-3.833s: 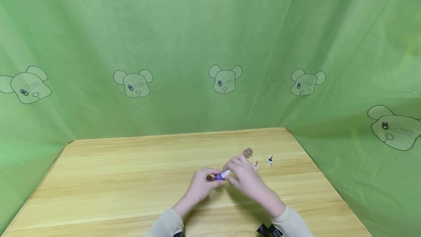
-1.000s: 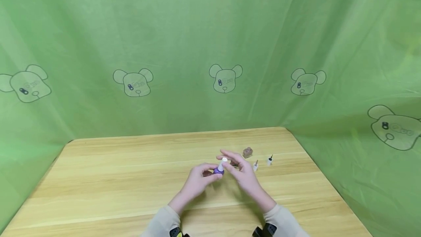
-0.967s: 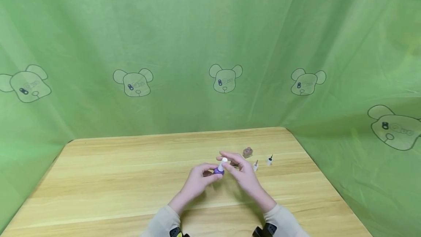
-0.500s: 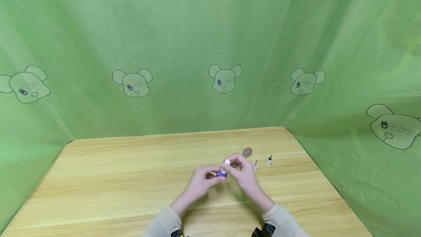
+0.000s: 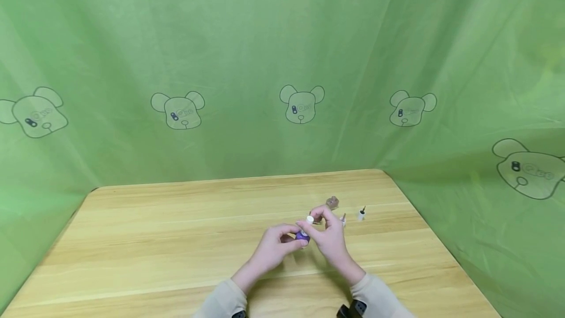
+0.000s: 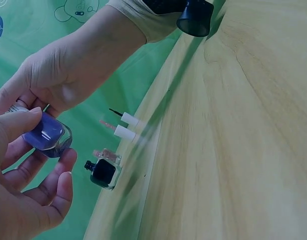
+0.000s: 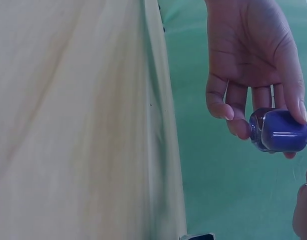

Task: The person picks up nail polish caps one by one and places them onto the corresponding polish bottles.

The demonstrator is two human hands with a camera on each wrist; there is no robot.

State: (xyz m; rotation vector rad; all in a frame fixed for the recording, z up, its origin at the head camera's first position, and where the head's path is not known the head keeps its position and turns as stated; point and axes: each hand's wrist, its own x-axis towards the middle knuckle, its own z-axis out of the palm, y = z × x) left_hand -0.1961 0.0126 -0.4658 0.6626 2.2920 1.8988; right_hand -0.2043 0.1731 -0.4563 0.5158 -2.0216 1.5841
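Between both hands is a nail polish bottle (image 5: 302, 236) with purple polish, tilted and held above the table. My left hand (image 5: 271, 248) pinches its body between thumb and fingers. With thumb and fingers my right hand (image 5: 332, 240) grips the white cap (image 5: 310, 220) at the bottle's neck. Whether the cap is loose or tight cannot be seen. In the left wrist view, an uncapped dark polish bottle (image 6: 103, 172) and a pinkish one (image 6: 111, 155) stand beyond the hands. Two white brush caps (image 6: 129, 118) are near them, brushes pointing up.
The wooden table (image 5: 176, 239) extends widely to the left of the hands. On the right, a brush cap (image 5: 362, 215) and the pinkish bottle (image 5: 332, 203) stand close to the right hand. A green curtain (image 5: 247, 146) hangs behind the table.
The purple bottle has turned from lying nearly level to steeper. My right fingers, straighter a second ago, have curled round the cap. Both hands have shifted slightly right.
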